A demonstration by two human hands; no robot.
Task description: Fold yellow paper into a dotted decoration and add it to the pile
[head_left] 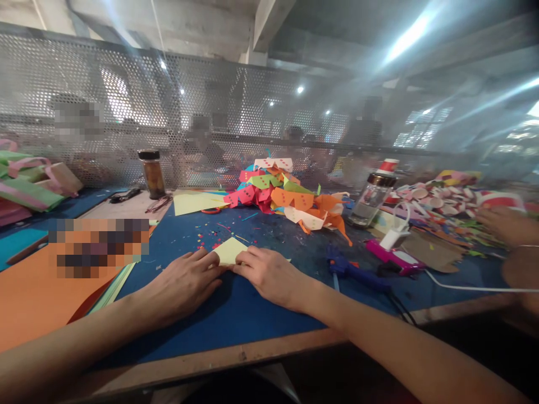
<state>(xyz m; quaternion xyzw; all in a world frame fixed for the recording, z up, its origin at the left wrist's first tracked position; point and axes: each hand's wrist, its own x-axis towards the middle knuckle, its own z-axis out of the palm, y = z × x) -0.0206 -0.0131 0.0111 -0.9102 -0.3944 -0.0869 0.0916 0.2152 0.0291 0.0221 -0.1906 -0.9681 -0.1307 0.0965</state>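
A pale yellow sheet of paper lies on the blue tabletop, its far corner pointing away from me. My left hand pinches its near left edge with curled fingers. From the other side my right hand grips the near right edge, the fingertips of both hands almost meeting. Part of the sheet is hidden beneath my fingers. Tiny coloured paper scraps are scattered just beyond it.
Orange paper lies at left. Cut paper shapes are heaped ahead. To the right are a blue glue gun, a pink power strip and a glass bottle. A dark-lidded jar stands back left. Another person's hand appears far right.
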